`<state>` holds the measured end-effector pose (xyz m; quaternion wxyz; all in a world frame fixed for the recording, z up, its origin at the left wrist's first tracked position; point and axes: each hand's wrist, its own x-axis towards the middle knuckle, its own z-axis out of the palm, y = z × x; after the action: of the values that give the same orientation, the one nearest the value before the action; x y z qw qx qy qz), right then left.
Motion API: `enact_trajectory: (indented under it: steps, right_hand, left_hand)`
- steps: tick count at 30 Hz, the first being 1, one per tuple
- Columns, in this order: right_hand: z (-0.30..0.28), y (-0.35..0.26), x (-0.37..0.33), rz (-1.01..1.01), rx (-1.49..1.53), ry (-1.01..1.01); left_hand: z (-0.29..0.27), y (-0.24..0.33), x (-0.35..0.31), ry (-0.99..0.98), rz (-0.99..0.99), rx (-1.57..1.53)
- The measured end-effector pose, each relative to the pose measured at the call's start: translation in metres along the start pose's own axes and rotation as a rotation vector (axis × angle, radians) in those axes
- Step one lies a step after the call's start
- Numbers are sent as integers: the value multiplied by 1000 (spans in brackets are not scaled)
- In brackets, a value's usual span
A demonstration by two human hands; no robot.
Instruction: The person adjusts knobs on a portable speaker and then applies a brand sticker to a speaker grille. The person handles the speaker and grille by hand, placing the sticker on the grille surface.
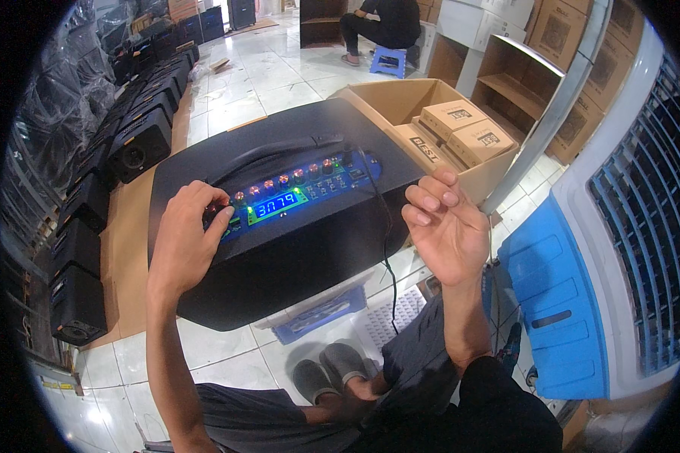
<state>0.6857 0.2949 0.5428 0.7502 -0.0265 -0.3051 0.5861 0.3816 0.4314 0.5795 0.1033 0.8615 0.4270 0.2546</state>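
Observation:
A large black speaker cabinet [279, 257] lies in front of me with its lit control panel [302, 189] facing up; the panel has a blue digit display and a row of glowing knobs. My left hand [185, 238] rests on the panel's left end, fingers wrapped on a knob there. My right hand [446, 226] hovers beside the cabinet's right edge, palm toward me, fingers loosely curled and holding nothing. A black cable [389, 257] runs from the panel down past the cabinet's right side. A carrying handle [276, 151] sits behind the panel.
An open cardboard carton [378, 102] with smaller boxes stands behind the cabinet. Rows of black speakers [136, 143] line the left. A blue and white air cooler [582, 302] is at right. A person sits on a blue stool [387, 60] at the back.

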Motion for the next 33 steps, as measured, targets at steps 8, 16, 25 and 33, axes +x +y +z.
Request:
enact_trajectory:
  steps: [8, 16, 25, 33]
  right_hand:
    - [-5, -1, 1, 1, 30, -50]
    - [-6, -2, 0, 8, 66, -53]
    - [-6, -2, 1, 8, 64, -78]
    - [-6, -2, 0, -1, -6, -78]
  left_hand:
    - [1, 1, 0, 2, -1, -1]
    - [-1, 1, 0, 4, -3, -11]
    - [0, 2, 0, 6, -20, 5]
    - [1, -2, 0, 23, 38, -30]
